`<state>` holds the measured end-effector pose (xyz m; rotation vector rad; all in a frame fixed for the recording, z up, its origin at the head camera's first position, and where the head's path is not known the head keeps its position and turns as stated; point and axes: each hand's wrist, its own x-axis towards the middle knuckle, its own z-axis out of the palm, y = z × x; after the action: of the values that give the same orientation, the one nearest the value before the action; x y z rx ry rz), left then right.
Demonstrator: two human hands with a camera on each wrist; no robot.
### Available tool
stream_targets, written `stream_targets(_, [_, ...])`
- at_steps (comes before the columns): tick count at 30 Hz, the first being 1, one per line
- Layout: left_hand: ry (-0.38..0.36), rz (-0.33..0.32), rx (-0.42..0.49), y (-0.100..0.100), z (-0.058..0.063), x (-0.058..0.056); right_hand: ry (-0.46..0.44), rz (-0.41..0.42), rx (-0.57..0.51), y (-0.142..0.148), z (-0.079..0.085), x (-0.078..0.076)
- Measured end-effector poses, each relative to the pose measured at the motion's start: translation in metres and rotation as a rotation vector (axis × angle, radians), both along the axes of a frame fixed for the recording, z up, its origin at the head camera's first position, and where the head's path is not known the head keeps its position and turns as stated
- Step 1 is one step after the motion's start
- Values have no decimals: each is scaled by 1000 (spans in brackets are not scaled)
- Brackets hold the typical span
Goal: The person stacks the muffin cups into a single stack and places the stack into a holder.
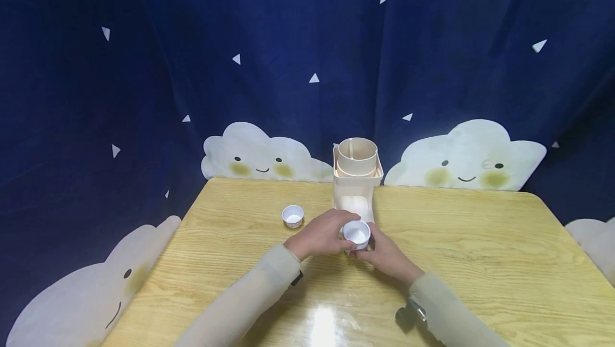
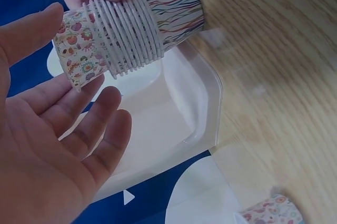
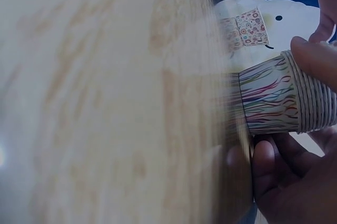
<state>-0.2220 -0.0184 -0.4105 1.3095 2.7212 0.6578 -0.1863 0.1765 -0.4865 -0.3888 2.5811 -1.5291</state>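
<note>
A stack of paper cups (image 2: 126,34) stands between my hands, in front of a beige plastic holder (image 1: 355,184). Its lower end (image 3: 271,97) has coloured wavy stripes, and several rims sit pressed together in the middle. A floral cup (image 2: 79,52) tops the stack. My right hand (image 1: 386,253) grips the stack, its thumb on the rims in the right wrist view. Around the floral cup, my left hand (image 1: 322,232) has its fingers loosely spread, the thumb tip at the cup's edge. Whether the left fingertips press on it is hard to tell.
Left of the holder, a single floral paper cup (image 1: 292,217) sits upright on the wooden table (image 1: 480,251). The holder carries a round tube (image 1: 357,156) on top and stands near the table's back edge. A dark blue curtain (image 1: 288,42) hangs behind.
</note>
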Motion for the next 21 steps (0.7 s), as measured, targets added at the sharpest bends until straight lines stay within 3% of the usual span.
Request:
stream_targets(12, [-25, 35, -10, -2, -2, 4, 29, 6, -16, 0, 1, 2])
stream_targets(21, [-90, 141, -16, -12, 0, 6, 18, -12, 0, -1, -1, 1])
